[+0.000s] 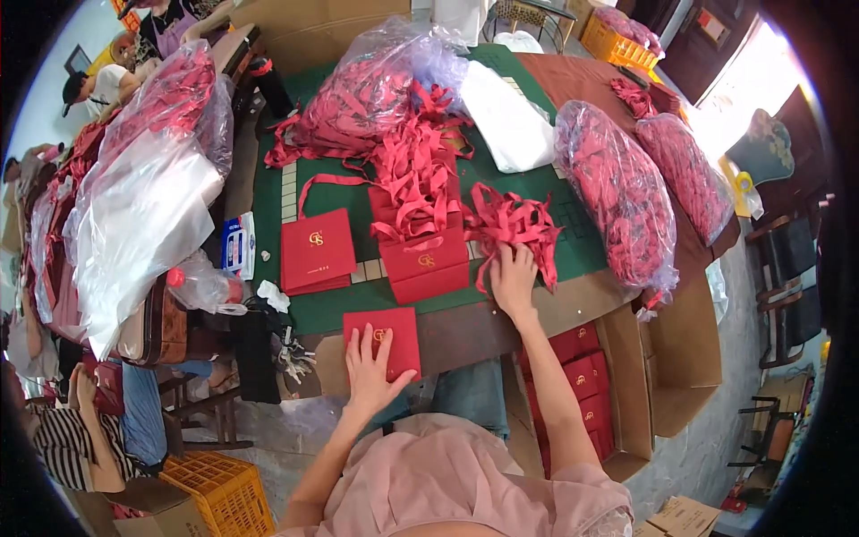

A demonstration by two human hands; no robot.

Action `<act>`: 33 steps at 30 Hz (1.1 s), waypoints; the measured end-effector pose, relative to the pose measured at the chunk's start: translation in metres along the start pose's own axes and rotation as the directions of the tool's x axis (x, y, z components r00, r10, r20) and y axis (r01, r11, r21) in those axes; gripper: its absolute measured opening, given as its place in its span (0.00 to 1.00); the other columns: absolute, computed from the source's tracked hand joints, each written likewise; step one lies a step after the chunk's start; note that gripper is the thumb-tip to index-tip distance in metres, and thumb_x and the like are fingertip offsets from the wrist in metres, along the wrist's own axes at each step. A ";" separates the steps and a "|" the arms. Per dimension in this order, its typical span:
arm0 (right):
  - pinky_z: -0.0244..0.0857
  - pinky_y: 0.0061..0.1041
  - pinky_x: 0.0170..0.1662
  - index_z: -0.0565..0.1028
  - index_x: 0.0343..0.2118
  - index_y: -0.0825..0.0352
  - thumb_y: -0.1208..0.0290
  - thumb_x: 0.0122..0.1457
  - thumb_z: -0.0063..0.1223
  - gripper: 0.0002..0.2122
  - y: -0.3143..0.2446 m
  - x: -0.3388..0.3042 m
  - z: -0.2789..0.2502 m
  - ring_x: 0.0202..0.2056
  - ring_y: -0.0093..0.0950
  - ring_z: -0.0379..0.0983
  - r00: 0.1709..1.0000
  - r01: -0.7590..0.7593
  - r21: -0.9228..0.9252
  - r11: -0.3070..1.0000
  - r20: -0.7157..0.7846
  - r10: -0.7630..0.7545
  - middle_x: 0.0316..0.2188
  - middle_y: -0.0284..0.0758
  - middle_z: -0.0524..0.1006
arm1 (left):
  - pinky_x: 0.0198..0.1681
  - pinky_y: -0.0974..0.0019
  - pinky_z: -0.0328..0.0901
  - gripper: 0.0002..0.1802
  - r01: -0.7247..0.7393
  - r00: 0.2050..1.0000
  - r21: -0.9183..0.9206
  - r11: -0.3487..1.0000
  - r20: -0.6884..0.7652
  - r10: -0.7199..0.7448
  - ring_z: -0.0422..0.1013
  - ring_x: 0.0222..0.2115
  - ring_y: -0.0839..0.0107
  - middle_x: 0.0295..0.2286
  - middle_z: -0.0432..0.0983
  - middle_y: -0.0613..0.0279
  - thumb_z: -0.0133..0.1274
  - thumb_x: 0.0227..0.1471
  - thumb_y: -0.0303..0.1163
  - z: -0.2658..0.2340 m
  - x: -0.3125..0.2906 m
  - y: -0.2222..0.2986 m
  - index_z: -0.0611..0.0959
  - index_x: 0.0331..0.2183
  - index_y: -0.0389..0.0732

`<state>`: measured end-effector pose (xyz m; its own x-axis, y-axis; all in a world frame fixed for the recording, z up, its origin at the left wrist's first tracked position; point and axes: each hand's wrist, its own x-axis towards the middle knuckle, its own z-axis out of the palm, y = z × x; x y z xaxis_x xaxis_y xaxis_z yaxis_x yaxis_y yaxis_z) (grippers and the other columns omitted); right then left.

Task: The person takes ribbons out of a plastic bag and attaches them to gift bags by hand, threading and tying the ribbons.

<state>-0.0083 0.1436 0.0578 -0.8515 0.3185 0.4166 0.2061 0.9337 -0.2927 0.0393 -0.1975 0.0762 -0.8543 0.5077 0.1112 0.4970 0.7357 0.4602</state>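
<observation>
My left hand (pixel 369 367) lies with fingers spread on a flat red paper bag (pixel 401 328) with a gold emblem, at the table's front edge. Its thumb reaches toward the bag's lower right corner. My right hand (pixel 514 279) reaches into a loose heap of red ribbons (pixel 517 224), its fingers stretched out over them; the fingertips are partly lost among the loops. Between and beyond my hands stands a red gift bag (pixel 428 266), with a tangle of ribbons (pixel 413 170) behind it. To its left lies a stack of flat red bags (pixel 316 251), one ribbon trailing from it.
Clear plastic sacks of red ribbon (pixel 617 197) lie at right and far middle. White plastic (pixel 508 116) lies behind the heap. Keys (pixel 293 355) and a plastic bottle (pixel 204 282) are at left. A cardboard box (pixel 626 394) of red bags stands below right. Other people sit at left.
</observation>
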 end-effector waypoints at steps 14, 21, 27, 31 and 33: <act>0.59 0.45 0.56 0.68 0.58 0.58 0.73 0.50 0.62 0.29 -0.114 -0.049 -0.013 0.55 0.48 0.61 0.975 0.212 0.321 0.923 -0.005 -0.222 0.52 0.46 0.65 | 0.59 0.41 0.51 0.36 0.101 0.981 -0.055 0.993 -0.160 -0.108 0.52 0.59 0.42 0.60 0.55 0.43 0.58 0.52 0.42 -0.007 0.020 -0.004 0.68 0.59 0.42; 0.63 0.42 0.53 0.72 0.51 0.62 0.73 0.53 0.59 0.20 -0.112 -0.022 -0.005 0.51 0.46 0.66 0.982 0.185 0.398 0.898 -0.097 -0.159 0.48 0.44 0.69 | 0.61 0.39 0.48 0.39 0.126 0.991 0.001 0.992 -0.053 -0.126 0.49 0.61 0.42 0.61 0.53 0.43 0.58 0.52 0.46 -0.002 0.027 -0.024 0.65 0.61 0.40; 0.62 0.41 0.41 0.73 0.37 0.66 0.74 0.55 0.58 0.08 -0.045 -0.052 -0.051 0.39 0.45 0.67 0.986 -0.083 0.266 0.960 -0.118 0.117 0.35 0.43 0.70 | 0.61 0.41 0.48 0.38 0.137 0.987 0.009 0.991 -0.082 -0.136 0.50 0.61 0.43 0.59 0.57 0.44 0.58 0.51 0.44 -0.004 0.024 -0.018 0.68 0.59 0.39; 0.62 0.42 0.44 0.73 0.37 0.67 0.70 0.54 0.62 0.12 0.002 -0.066 -0.043 0.41 0.45 0.67 0.979 -0.172 0.219 0.960 -0.070 0.192 0.36 0.43 0.71 | 0.60 0.41 0.49 0.36 0.037 0.991 -0.023 0.999 -0.124 -0.039 0.53 0.59 0.44 0.56 0.61 0.46 0.59 0.50 0.44 0.004 0.029 -0.002 0.70 0.57 0.40; 0.63 0.41 0.44 0.74 0.37 0.67 0.69 0.53 0.63 0.12 -0.002 -0.061 -0.042 0.40 0.43 0.67 0.983 -0.157 0.228 0.961 -0.053 0.173 0.35 0.41 0.72 | 0.60 0.41 0.49 0.36 0.041 0.993 -0.030 0.999 -0.112 -0.044 0.54 0.58 0.45 0.55 0.62 0.46 0.59 0.50 0.44 0.004 0.031 0.005 0.70 0.57 0.40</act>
<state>0.0634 0.1289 0.0696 -0.7760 0.4839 0.4046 0.2221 0.8100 -0.5427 0.0161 -0.1761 0.0781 -0.8871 0.4213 0.1884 0.4566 0.7424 0.4902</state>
